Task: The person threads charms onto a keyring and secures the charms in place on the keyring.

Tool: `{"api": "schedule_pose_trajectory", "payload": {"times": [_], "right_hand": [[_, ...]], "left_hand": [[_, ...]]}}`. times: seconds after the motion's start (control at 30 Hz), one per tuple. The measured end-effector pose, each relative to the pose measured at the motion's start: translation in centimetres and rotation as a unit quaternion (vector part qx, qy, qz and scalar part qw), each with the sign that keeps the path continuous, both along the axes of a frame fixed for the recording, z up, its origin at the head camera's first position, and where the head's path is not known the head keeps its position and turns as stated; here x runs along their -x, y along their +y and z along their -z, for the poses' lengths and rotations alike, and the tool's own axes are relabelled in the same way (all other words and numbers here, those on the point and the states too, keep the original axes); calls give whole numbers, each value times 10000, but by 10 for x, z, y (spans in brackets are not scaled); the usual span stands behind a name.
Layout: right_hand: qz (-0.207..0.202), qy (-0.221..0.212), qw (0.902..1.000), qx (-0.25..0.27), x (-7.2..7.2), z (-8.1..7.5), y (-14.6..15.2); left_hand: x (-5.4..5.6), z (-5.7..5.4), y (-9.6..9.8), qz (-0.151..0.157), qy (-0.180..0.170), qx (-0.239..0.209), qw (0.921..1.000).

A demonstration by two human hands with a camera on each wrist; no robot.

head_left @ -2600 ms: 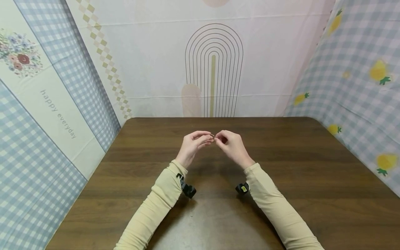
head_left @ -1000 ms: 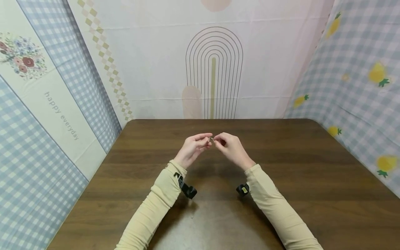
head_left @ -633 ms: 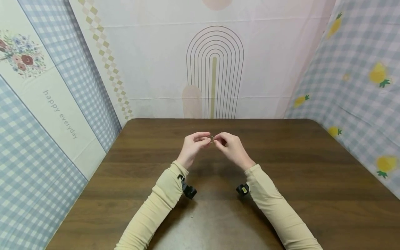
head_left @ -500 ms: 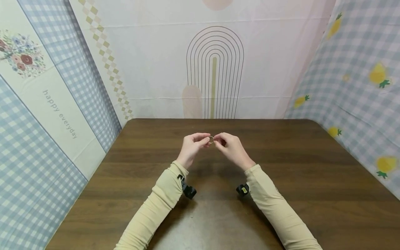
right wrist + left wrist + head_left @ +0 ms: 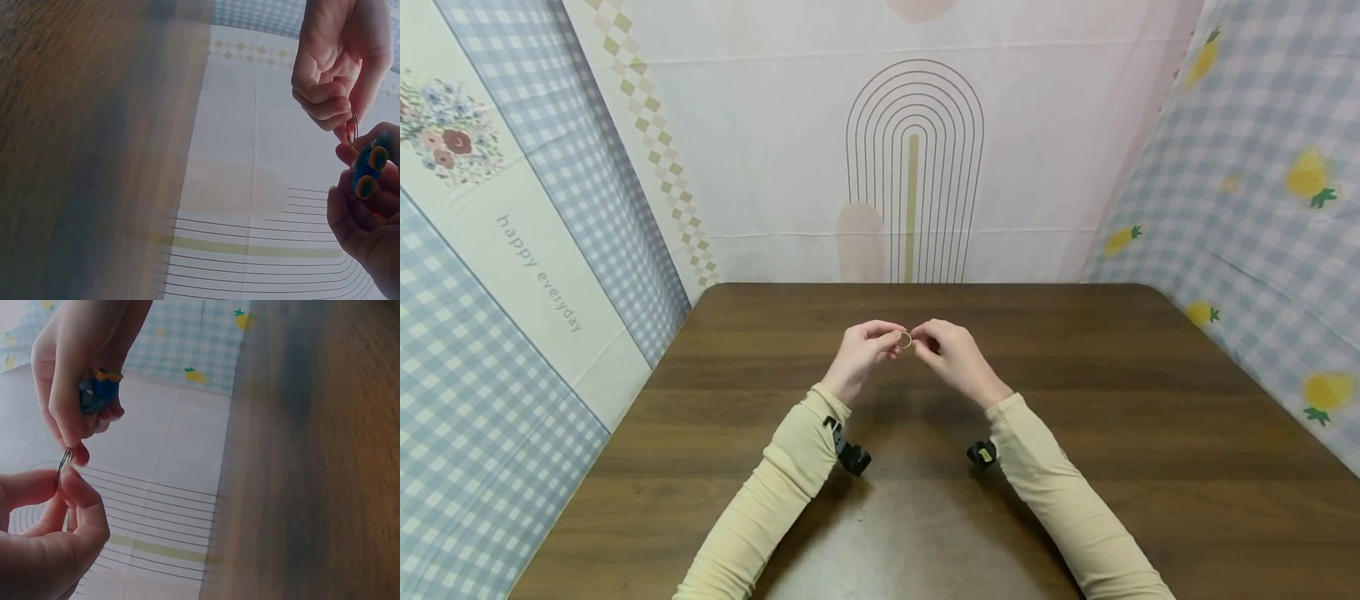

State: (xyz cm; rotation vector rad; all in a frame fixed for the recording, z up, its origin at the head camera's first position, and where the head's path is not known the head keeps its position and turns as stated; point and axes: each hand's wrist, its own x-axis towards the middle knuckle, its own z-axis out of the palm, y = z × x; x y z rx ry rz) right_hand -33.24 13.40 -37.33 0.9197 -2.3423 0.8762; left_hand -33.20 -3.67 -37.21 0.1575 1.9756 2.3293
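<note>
A thin metal split key ring (image 5: 905, 340) is held up between both hands above the table. My left hand (image 5: 861, 357) pinches it between thumb and fingers; in the left wrist view the key ring (image 5: 64, 465) stands nearly edge-on, its coils slightly apart at the top. The right hand (image 5: 953, 354) has thumb and index fingertips at the ring's other side. A small blue figurine (image 5: 369, 167) with orange feet sits in the curled fingers of that right hand, hidden in the head view. Whether the figurine is joined to the ring cannot be seen.
A dark brown wooden table (image 5: 775, 517) spreads beneath the hands. A printed white cloth (image 5: 760, 150) hangs behind its far edge, with checked cloths (image 5: 1247, 217) at the sides. Black wrist cameras (image 5: 853, 457) are strapped over the sleeves.
The ring has turned from a dark, narrow shape to a visible circle in the head view, and shifted slightly down and left. Both hands stay in almost the same place.
</note>
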Motion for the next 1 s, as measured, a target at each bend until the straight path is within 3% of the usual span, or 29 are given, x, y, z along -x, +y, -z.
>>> {"api": "schedule_pose_trajectory", "payload": {"times": [0.23,0.43,0.6,1.0], "right_hand": [[-62,-1,10000,-6,3,1,1],[-49,-10,9999,-99,7,1,3],[-77,91,9998,-166,11,2,5],[-83,-16,9997,-238,16,3,9]], "left_hand": [[1,-1,1,101,-120,6,9999],[3,0,2,-238,13,-193,9995],[7,2,2,-325,110,-115,9993],[14,3,4,91,1,421,9991]]}}
